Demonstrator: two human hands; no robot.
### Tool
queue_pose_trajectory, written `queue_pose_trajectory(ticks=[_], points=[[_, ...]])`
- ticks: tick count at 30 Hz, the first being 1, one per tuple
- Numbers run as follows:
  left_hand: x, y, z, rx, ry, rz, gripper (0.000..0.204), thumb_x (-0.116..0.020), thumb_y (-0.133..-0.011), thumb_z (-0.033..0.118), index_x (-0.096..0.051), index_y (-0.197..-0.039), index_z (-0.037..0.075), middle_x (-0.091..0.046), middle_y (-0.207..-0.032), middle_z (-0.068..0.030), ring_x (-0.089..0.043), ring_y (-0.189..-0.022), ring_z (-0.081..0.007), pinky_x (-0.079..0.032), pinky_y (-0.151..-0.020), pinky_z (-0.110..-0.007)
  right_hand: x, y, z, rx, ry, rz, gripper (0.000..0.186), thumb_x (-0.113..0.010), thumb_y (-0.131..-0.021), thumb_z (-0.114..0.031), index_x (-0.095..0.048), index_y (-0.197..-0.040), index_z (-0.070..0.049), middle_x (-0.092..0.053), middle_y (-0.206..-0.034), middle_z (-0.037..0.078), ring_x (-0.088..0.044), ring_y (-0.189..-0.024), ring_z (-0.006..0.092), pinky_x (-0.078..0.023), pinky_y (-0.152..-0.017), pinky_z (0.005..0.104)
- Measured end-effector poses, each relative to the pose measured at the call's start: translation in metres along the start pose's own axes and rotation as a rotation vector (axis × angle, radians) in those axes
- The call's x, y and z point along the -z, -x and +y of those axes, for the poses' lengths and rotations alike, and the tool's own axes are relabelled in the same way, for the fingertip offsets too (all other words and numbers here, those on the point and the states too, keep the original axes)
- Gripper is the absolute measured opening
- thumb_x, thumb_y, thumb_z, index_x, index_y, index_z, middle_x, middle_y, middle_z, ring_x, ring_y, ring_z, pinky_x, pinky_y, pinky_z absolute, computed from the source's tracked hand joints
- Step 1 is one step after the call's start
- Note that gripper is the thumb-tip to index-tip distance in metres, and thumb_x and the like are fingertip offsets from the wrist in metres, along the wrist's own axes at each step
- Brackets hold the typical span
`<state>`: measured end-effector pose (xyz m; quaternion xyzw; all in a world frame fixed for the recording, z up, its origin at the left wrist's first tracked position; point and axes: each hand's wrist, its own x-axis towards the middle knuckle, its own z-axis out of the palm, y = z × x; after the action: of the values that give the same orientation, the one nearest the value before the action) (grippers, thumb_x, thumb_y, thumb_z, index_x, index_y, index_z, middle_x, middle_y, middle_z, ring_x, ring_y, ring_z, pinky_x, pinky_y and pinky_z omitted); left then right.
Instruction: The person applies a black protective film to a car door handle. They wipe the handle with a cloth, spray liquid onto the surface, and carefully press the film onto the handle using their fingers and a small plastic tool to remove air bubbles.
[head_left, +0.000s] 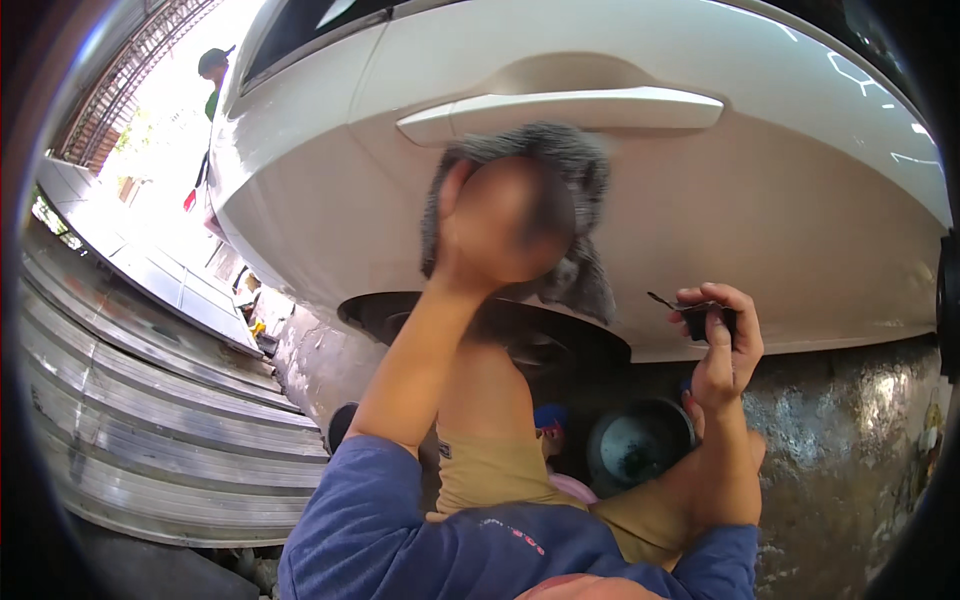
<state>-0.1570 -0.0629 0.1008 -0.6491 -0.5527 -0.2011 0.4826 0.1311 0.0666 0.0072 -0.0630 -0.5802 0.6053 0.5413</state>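
Note:
Against the white car door (330,205), my left hand (490,235) holds a fluffy grey cloth (588,165) just below the door handle (600,110). Its fingers are blurred, but the cloth bunches round them and hangs down on the right side. Lower and to the right, close to the door's bottom edge, my right hand (728,350) pinches a small black object (698,322) between thumb and fingers. A thin dark tip sticks out from it to the left; its exact kind is hard to make out.
A dark wheel (540,335) shows under the car's edge. Between my legs and right arm stands a round bucket (640,445) on wet ground. Corrugated metal sheets (170,430) lie at left. Another person (212,75) stands beyond the car at far left.

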Motion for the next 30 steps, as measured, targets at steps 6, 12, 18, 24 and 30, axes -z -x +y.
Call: queue_pose_trajectory(ticks=[6,12,18,24,30], points=[[0.015,0.043,-0.025,0.494,-0.002,0.377,0.072,-0.069,-0.092,0.035,-0.046,-0.143,-0.009,-0.056,-0.138,-0.0307,-0.055,-0.128,-0.0482,-0.032,-0.117,-0.060,0.005,0.003,-0.003,0.108,0.050,0.003,0.025,-0.051,-0.100,0.002,-0.061,-0.123,0.004,-0.071,-0.113,0.014,-0.069,-0.091,0.0173,-0.055,-0.078,0.0288],[-0.038,0.012,0.062,0.337,-0.034,0.269,0.056,-0.069,-0.090,0.021,-0.053,-0.136,-0.007,-0.061,-0.130,-0.0278,-0.056,-0.125,-0.0470,-0.035,-0.115,-0.057,-0.004,-0.012,0.003,0.011,0.060,0.116,0.014,-0.062,-0.101,-0.002,-0.060,-0.113,0.003,-0.059,-0.108,0.009,-0.073,-0.086,0.0193,-0.056,-0.062,0.0272],[0.063,0.048,0.089,0.543,0.694,-0.150,0.051,-0.070,-0.080,0.021,-0.063,-0.127,0.000,-0.070,-0.120,-0.0196,-0.070,-0.103,-0.0395,-0.055,-0.091,-0.045,0.000,-0.015,-0.010,0.192,0.264,0.191,0.015,-0.065,-0.099,-0.002,-0.063,-0.113,0.003,-0.064,-0.106,0.006,-0.069,-0.092,0.0154,-0.055,-0.075,0.0270],[0.222,0.139,0.125,0.516,0.755,-1.447,0.063,-0.071,-0.091,0.051,-0.062,-0.137,0.009,-0.065,-0.135,-0.0175,-0.065,-0.123,-0.0355,-0.052,-0.103,-0.042,-0.016,0.034,0.024,-0.210,-0.137,0.150,0.028,-0.072,-0.095,-0.004,-0.064,-0.121,0.001,-0.071,-0.109,0.008,-0.067,-0.100,0.0165,-0.053,-0.092,0.0330],[0.221,0.147,0.102,0.644,1.110,-1.558,0.057,-0.075,-0.088,0.057,-0.076,-0.117,0.008,-0.074,-0.093,-0.0179,-0.074,-0.090,-0.0321,-0.058,-0.079,-0.043,-0.069,0.045,0.007,-0.391,-0.349,0.080,0.049,-0.066,-0.089,-0.020,-0.059,-0.129,0.007,-0.070,-0.118,0.023,-0.072,-0.097,0.0327,-0.059,-0.090,0.0462]])
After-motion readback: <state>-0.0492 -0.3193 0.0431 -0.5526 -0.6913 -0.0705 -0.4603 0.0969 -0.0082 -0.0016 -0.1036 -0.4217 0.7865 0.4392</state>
